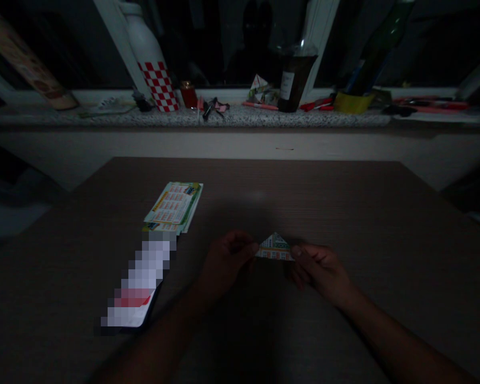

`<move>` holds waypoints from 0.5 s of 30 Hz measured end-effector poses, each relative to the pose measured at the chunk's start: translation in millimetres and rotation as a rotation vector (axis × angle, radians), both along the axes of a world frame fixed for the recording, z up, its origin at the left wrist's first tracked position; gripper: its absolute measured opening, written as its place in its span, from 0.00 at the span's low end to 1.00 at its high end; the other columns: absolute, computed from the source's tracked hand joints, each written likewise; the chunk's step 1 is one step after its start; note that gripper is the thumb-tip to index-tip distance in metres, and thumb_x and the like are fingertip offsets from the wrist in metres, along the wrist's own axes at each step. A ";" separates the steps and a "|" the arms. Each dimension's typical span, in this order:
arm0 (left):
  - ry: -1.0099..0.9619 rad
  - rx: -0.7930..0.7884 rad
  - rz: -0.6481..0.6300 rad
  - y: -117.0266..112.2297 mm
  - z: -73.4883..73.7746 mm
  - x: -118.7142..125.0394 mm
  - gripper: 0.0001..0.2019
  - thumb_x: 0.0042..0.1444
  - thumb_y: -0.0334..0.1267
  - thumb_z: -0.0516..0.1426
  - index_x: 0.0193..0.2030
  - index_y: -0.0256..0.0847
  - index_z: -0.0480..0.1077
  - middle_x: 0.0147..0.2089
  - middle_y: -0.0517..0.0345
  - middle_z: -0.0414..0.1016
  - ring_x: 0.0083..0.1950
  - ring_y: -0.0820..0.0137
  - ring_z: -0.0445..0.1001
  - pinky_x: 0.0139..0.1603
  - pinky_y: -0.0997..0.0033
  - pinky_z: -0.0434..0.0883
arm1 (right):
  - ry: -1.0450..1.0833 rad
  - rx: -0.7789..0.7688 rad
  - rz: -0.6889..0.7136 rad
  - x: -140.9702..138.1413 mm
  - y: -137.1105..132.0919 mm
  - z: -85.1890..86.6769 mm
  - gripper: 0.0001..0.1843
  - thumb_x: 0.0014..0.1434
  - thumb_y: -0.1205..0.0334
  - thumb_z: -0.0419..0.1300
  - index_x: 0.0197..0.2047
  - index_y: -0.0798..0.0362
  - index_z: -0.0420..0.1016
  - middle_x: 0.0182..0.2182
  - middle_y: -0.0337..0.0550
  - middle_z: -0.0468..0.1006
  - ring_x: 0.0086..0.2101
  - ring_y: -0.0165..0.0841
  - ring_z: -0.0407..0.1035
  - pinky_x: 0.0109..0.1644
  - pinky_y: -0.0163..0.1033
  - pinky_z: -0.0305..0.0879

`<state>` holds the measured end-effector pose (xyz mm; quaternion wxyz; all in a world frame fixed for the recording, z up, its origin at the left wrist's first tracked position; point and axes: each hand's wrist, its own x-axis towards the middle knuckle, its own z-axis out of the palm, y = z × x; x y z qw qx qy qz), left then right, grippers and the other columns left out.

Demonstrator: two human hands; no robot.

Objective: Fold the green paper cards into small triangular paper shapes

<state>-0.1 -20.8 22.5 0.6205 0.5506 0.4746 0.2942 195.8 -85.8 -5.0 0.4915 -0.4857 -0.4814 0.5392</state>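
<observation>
A small piece of printed paper folded into a triangle (275, 248) is held up above the table, its point facing away from me. My left hand (231, 258) pinches its left corner between thumb and fingers. At the opposite corner, my right hand (320, 269) grips it the same way, thumb on top. To the left lies a stack of printed paper sheets (174, 205) with green and yellow edges. Nearer to me, touching or overlapping that stack, is a phone (138, 285) with a bright, pixelated screen.
The brown wooden table (344, 202) meets a wall below a granite windowsill (232, 120). On the sill stand a red-and-white checkered bottle (158, 80), a small red jar (189, 96), a dark plastic cup (294, 80), a folded paper piece (260, 88) and a green bottle (378, 48).
</observation>
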 end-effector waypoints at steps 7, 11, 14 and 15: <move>0.158 0.284 -0.093 -4.7 1.0 -4.5 0.11 0.52 0.43 0.62 0.38 0.39 0.73 0.35 0.58 0.77 0.36 0.69 0.74 0.37 0.72 0.69 | -0.298 0.062 -0.062 3.6 -1.0 5.8 0.27 0.64 0.45 0.51 0.20 0.54 0.65 0.15 0.35 0.65 0.19 0.26 0.58 0.23 0.33 0.54; 0.225 0.341 -0.138 -6.2 3.4 -3.7 0.11 0.49 0.39 0.64 0.40 0.41 0.74 0.37 0.57 0.79 0.38 0.67 0.76 0.39 0.70 0.70 | -0.341 0.058 -0.083 4.3 -1.5 5.5 0.26 0.64 0.45 0.50 0.20 0.53 0.64 0.15 0.35 0.64 0.18 0.26 0.57 0.23 0.33 0.54; 0.256 0.356 -0.113 -6.0 5.8 -3.2 0.12 0.50 0.40 0.63 0.42 0.41 0.74 0.39 0.56 0.79 0.40 0.66 0.76 0.42 0.68 0.71 | -0.389 0.078 -0.076 4.9 -1.7 4.3 0.26 0.65 0.46 0.50 0.21 0.53 0.63 0.16 0.35 0.63 0.18 0.26 0.56 0.22 0.32 0.53; 0.263 0.361 -0.111 -5.9 6.2 -3.2 0.12 0.51 0.40 0.63 0.43 0.42 0.74 0.39 0.56 0.79 0.41 0.65 0.76 0.42 0.67 0.71 | -0.416 0.093 -0.072 5.2 -1.7 4.0 0.25 0.64 0.46 0.51 0.21 0.53 0.63 0.16 0.35 0.62 0.19 0.26 0.56 0.22 0.32 0.53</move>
